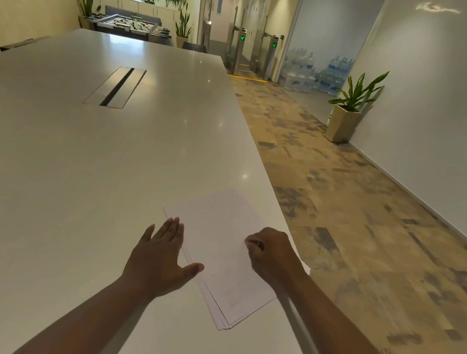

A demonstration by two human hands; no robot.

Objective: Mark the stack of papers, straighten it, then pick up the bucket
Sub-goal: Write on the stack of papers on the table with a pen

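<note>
A loose stack of white papers lies slanted near the right edge of the long white table, its lower sheets fanned out at the near corner. My left hand rests flat with fingers spread against the stack's left edge, thumb on the paper. My right hand is curled into a fist on the stack's right side; whether it holds a pen or anything else is hidden. No bucket is in view.
The table's right edge runs just beside the papers, with patterned carpet floor beyond. A cable slot sits mid-table. A potted plant stands by the right wall, water bottles and turnstiles behind it.
</note>
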